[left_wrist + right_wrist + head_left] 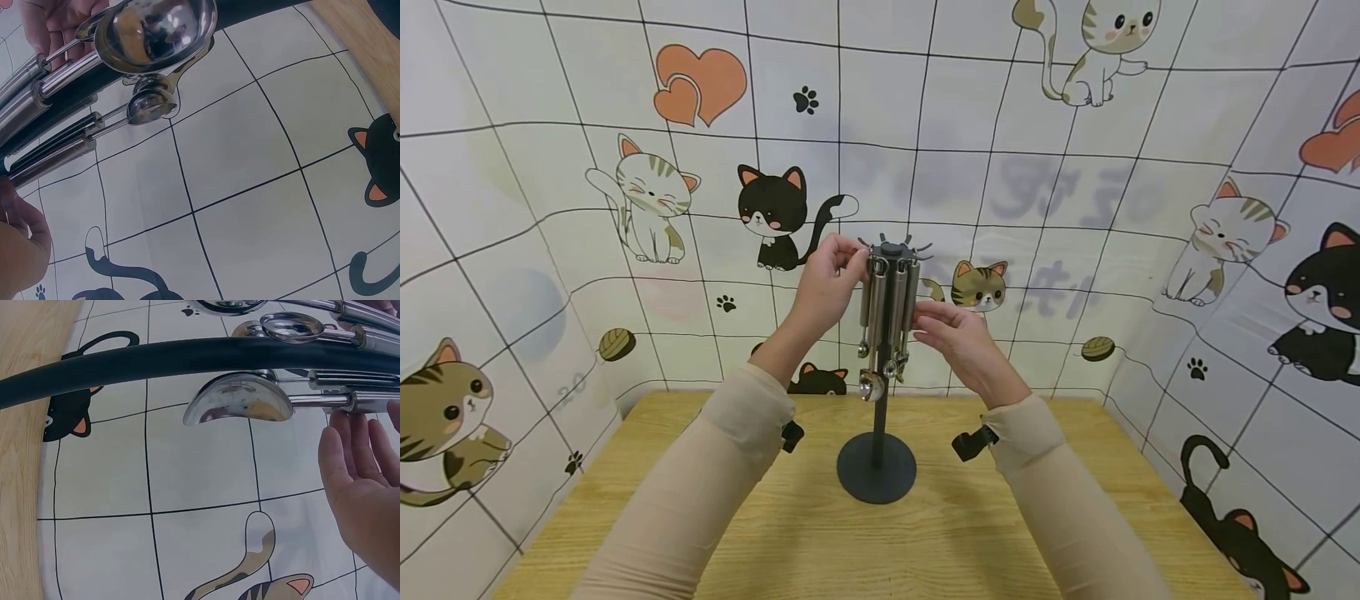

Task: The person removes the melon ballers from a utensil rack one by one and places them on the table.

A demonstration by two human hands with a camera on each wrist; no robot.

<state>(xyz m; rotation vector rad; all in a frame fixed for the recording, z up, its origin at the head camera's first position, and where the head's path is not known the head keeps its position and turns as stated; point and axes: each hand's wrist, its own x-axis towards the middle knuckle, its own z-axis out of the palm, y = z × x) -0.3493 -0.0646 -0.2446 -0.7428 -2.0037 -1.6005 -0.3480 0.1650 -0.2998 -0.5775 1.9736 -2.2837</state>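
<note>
A dark stand [877, 475] with a round base and a ring of hooks on top bears several steel kitchen utensils [895, 308], which hang heads down. At the upper left of the stand, my left hand [825, 283] pinches the hook end of a steel-handled utensil [53, 162] with a small rounded head. My right hand [958, 342] is at the right side, its extended fingers touching a steel handle from below in the right wrist view. That handle ends in a curved, shiny scoop [240, 400]. A larger spoon bowl [156, 31] hangs close to the left wrist camera.
The stand rises from a light wooden table [887, 550]. A white cloth wall [880, 100] with black grid lines and cartoon cats encloses the back and both sides. Each wrist carries a small black camera mount [973, 443] near the sleeve cuff.
</note>
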